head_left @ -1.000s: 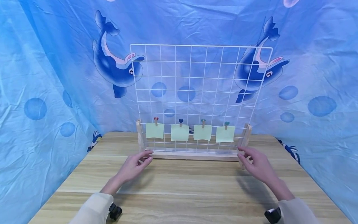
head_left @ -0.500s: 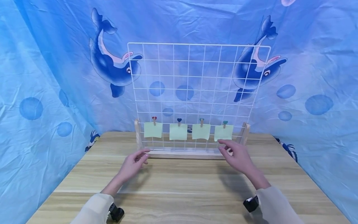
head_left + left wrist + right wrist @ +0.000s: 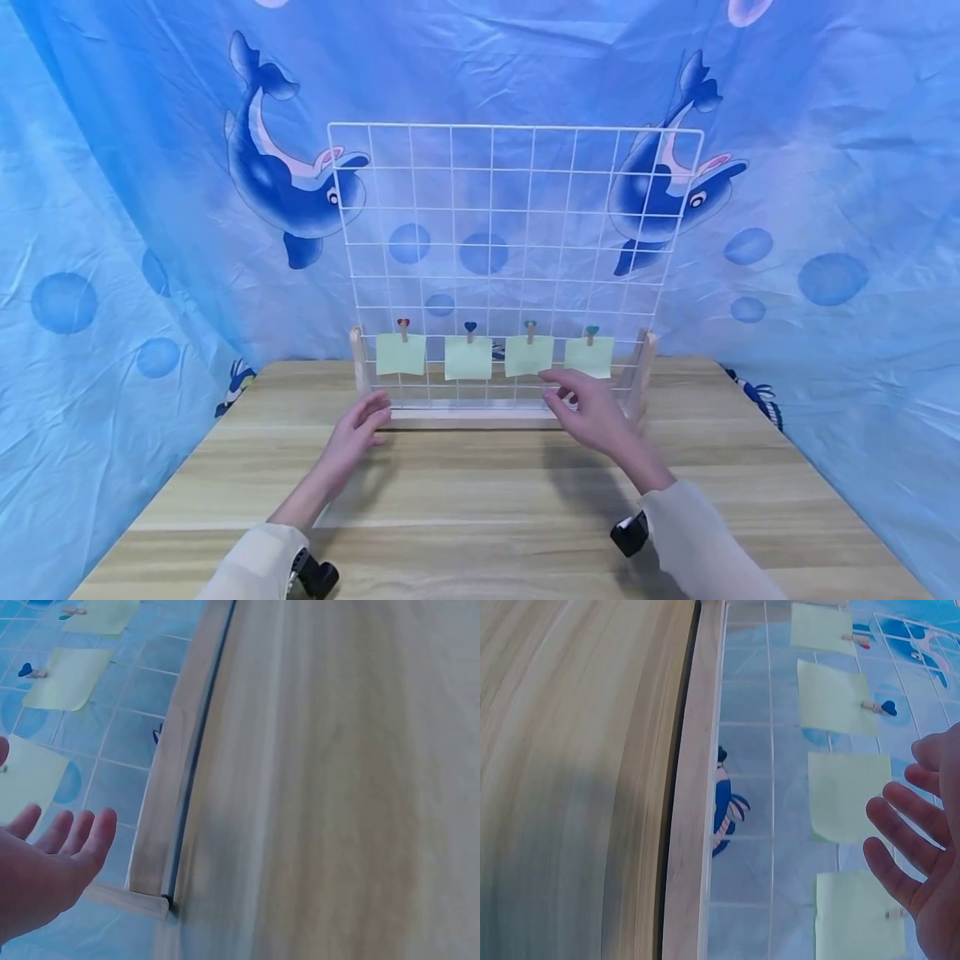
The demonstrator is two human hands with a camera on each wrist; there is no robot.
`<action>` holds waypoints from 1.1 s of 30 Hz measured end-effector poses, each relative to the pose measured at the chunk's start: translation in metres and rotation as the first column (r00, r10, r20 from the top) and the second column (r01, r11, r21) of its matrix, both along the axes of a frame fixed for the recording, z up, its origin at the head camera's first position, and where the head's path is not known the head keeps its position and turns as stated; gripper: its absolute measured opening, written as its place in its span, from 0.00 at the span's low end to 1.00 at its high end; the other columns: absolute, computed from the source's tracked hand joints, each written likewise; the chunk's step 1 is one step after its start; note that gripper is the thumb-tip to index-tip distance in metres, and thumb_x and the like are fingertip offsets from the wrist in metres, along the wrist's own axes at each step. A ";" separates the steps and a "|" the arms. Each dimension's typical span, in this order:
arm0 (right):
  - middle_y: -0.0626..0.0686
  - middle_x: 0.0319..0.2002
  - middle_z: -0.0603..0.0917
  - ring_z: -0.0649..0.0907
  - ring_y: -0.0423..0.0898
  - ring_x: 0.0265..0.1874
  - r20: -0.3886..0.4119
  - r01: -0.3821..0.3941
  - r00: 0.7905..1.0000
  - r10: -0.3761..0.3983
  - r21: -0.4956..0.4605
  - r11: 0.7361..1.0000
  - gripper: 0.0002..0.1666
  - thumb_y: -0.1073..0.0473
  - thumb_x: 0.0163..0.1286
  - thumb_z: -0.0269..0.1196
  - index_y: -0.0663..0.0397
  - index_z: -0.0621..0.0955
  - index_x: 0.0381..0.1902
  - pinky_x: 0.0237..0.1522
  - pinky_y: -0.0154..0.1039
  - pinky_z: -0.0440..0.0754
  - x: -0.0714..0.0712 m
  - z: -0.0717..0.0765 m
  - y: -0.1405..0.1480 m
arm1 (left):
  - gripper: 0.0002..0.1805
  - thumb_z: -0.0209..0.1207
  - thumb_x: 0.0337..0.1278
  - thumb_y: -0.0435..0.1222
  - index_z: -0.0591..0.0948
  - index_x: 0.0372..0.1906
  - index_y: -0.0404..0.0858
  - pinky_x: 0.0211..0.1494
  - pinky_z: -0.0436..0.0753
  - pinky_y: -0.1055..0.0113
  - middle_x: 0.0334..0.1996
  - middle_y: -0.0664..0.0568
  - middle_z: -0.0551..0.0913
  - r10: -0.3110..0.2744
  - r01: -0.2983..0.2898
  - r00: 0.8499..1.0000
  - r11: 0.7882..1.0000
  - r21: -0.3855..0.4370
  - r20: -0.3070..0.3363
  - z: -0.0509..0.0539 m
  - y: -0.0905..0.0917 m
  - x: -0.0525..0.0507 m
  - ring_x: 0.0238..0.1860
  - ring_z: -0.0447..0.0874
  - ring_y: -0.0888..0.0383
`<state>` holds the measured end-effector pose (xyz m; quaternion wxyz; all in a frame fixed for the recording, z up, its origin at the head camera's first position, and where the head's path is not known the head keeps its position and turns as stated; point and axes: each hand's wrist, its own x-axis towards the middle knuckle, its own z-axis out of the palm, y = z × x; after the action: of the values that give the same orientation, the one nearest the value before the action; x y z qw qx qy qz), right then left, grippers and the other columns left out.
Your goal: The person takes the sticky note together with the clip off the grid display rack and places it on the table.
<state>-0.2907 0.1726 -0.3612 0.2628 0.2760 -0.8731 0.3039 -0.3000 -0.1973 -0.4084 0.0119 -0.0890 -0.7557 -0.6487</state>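
A white wire grid (image 3: 491,208) stands upright in a wooden base (image 3: 465,419). Along its lower part hangs a row of pale green paper notes, each under a small wooden clothespin with a heart on it. The leftmost note (image 3: 401,355) has a red-heart clothespin (image 3: 404,330), and the second note (image 3: 468,358) a blue-heart clothespin (image 3: 471,332). My left hand (image 3: 352,433), fingers loosely bent, holds nothing near the base's left end. In front of the third note (image 3: 528,357) and the rightmost note (image 3: 589,357), my right hand (image 3: 596,414) hovers with relaxed fingers, holding nothing.
The wood-grain table (image 3: 465,517) lies under the base and both forearms. Behind the grid hangs a blue curtain (image 3: 480,67) printed with dolphins and bubbles. A small black camera (image 3: 630,533) is strapped at the right wrist, another (image 3: 315,575) at the left.
My right hand has moved left from the base's right end to in front of the right-hand notes. The left hand stays near the base's left end. The head view has shifted slightly.
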 end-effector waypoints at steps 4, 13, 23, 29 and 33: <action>0.53 0.49 0.85 0.84 0.43 0.35 0.035 -0.013 0.999 0.013 -0.001 1.000 0.18 0.57 0.69 0.61 0.55 0.81 0.55 0.36 0.44 0.85 -0.001 0.001 -0.014 | 0.34 0.50 0.71 0.44 0.52 0.74 0.36 0.68 0.66 0.44 0.72 0.38 0.56 -0.012 0.009 0.999 0.998 0.059 0.042 0.001 -0.001 -0.001 0.71 0.58 0.43; 0.51 0.53 0.83 0.83 0.41 0.34 0.071 -0.062 0.996 0.061 0.026 0.998 0.19 0.58 0.69 0.60 0.53 0.81 0.56 0.36 0.42 0.84 -0.007 0.007 -0.044 | 0.39 0.47 0.73 0.44 0.40 0.77 0.43 0.71 0.61 0.45 0.75 0.38 0.46 -0.017 0.010 0.998 0.995 0.100 0.067 0.004 -0.002 -0.005 0.73 0.51 0.41; 0.48 0.50 0.85 0.82 0.37 0.30 0.086 -0.059 0.995 0.053 0.079 0.995 0.21 0.55 0.70 0.59 0.52 0.79 0.59 0.29 0.29 0.77 -0.006 0.005 -0.067 | 0.41 0.47 0.72 0.47 0.37 0.77 0.41 0.71 0.63 0.47 0.75 0.36 0.44 -0.021 0.000 0.992 0.986 0.165 0.123 0.010 0.004 -0.015 0.72 0.53 0.39; 0.47 0.45 0.86 0.81 0.35 0.28 0.087 -0.064 0.995 0.054 0.105 0.992 0.21 0.55 0.70 0.59 0.50 0.79 0.59 0.30 0.31 0.77 -0.003 0.007 -0.080 | 0.40 0.44 0.74 0.46 0.35 0.76 0.41 0.71 0.63 0.49 0.74 0.34 0.45 -0.013 -0.018 0.986 0.983 0.184 0.169 0.015 0.006 -0.022 0.72 0.53 0.40; 0.48 0.45 0.86 0.81 0.35 0.27 0.093 -0.068 0.994 0.057 0.113 0.991 0.22 0.54 0.70 0.58 0.52 0.77 0.60 0.26 0.30 0.76 -0.004 0.010 -0.087 | 0.42 0.44 0.74 0.48 0.33 0.76 0.40 0.71 0.63 0.50 0.75 0.36 0.45 -0.030 -0.005 0.983 0.982 0.191 0.182 0.017 0.006 -0.025 0.72 0.53 0.40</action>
<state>-0.2942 0.0855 -0.3517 0.1973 0.3041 -0.8912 0.2727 -0.3248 -0.1911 -0.3917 -0.0538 -0.0320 -0.6875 -0.7235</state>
